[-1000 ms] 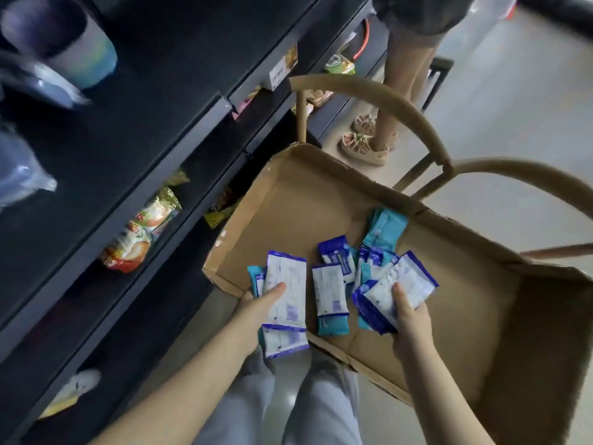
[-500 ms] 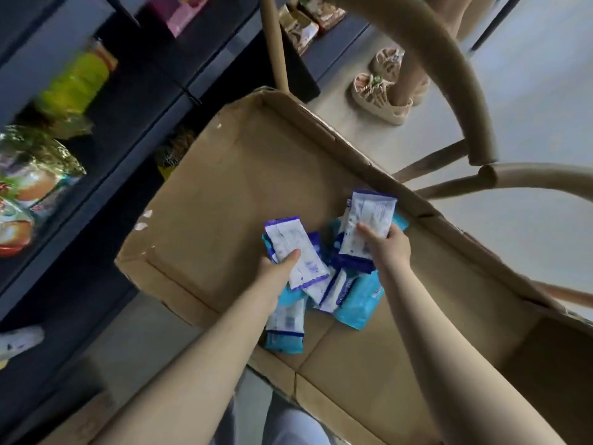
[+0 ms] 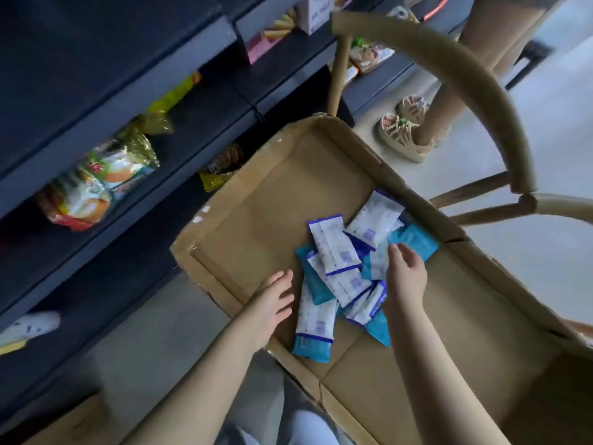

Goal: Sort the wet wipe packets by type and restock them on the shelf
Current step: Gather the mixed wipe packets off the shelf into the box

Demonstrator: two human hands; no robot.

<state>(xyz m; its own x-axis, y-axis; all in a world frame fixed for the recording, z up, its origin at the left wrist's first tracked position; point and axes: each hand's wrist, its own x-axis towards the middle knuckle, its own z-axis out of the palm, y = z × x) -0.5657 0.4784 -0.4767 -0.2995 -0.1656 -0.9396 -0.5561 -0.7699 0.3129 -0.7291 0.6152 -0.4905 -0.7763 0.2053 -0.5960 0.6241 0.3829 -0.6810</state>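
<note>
Wet wipe packets [image 3: 340,277] lie in a loose, overlapping heap on the floor of an open cardboard box [image 3: 256,220], toward its 3 o'clock wall. White packets with purple ends are mixed in with teal ones. The dark shelf [image 3: 179,91] fills the view from 8 to 11 o'clock and holds snack bags [image 3: 96,184]; I cannot tell whether any wipes already sit on it.

The heap as a whole runs from 1 o'clock down to 7 o'clock. The topmost white packet [image 3: 335,245] lies across that line, its long axis from 11 to 5 o'clock.

The left hand [image 3: 272,303] hovers over bare cardboard at the heap's 8 o'clock edge. Its fingers are straight, slightly spread and pointing to 1 o'clock, and it holds nothing. A long white packet with a teal end [image 3: 316,316] lies just beside its fingertips, at their 3 o'clock.

The right hand [image 3: 406,274] is the nearer one and sits over the heap's 3 o'clock side. Its fingers are relaxed and aimed at 11 o'clock, next to a teal packet [image 3: 414,240]. It grips nothing, and I cannot tell whether its fingertips touch the packets beneath.

The sorting looks barely begun. For the next pick, the right hand probably only has to drop and close, while the left must first shift toward 2 o'clock.
</note>
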